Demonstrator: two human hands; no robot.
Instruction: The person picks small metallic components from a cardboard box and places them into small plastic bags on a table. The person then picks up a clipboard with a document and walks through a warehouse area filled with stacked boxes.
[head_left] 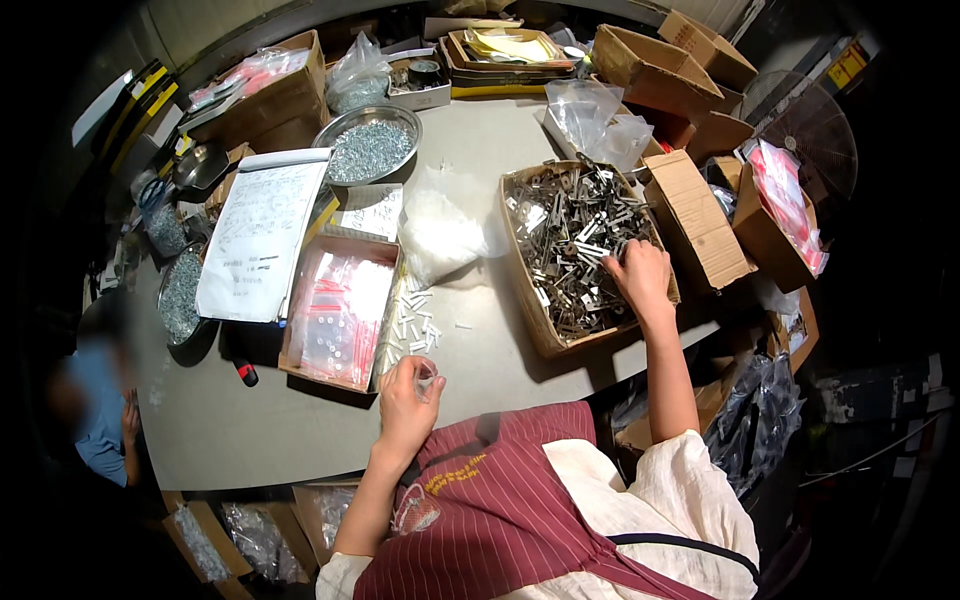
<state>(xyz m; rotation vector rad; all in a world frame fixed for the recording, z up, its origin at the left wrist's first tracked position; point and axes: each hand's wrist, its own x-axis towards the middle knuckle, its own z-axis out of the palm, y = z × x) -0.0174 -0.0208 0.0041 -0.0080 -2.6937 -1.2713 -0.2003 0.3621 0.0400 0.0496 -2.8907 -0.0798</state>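
My left hand (405, 408) is closed round a small clear plastic bag (427, 372) near the table's front edge. Just beyond it lie loose white plastic plugs (408, 322), beside a carton (384, 345) of clear zip bags (335, 310) with red seals. To the right, my right hand (645, 272) reaches into a cardboard box (520, 265) heaped with flat slotted metal pieces (575, 235). Its fingers are bent together on the pieces at the box's right side. Whatever lies between those fingertips is too small to make out.
A clear bag of white pieces (440, 235) stands mid-table. Behind it sits a metal bowl of screws (372, 150); a written notepad (258, 235) leans at left. Open cartons (700, 215) crowd the right, near a fan (800, 130). Another person (100, 410) is at far left.
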